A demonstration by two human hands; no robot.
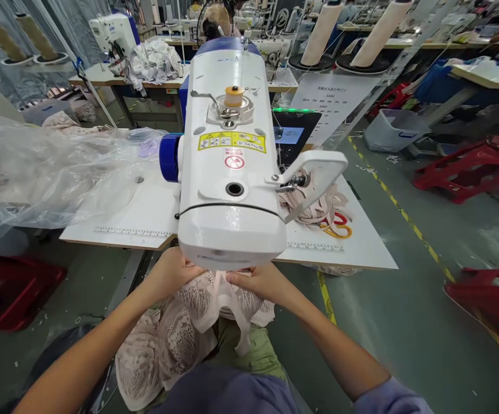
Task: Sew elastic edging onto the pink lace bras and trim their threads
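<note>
At the front edge of the desk (361, 247), beneath the sewing machine (234, 181), the left hand (175, 270) and right hand (262, 282) each pinch the lace garment (197, 296) in a narrow grip; it drapes onto the lap (258, 353). Scissor handles (339, 232) lie toward the desk's right edge.

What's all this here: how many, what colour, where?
Machine: one, white and blue, centre
Bobbin: one, orange, atop machine
Other machines: several, white, background
Cones: at least four, brown left, pale right
Table: one, white, beneath machine
Rulers: two, pale, table's front edge
Straps: one pile, beige, table's right
Scissors: count unclear, red and orange, by straps
Bag: at least one, see-through, left
Screen: one, black, beside machine
Sheet: one, white, upper right
Bins: several, greyish, both sides
Stools: several, red, both sides
Tape: several strips, yellow, floor
Lace pieces: several, beige, lap and under machine
Left grip: one, on lace
Right grip: one, on lace
</note>
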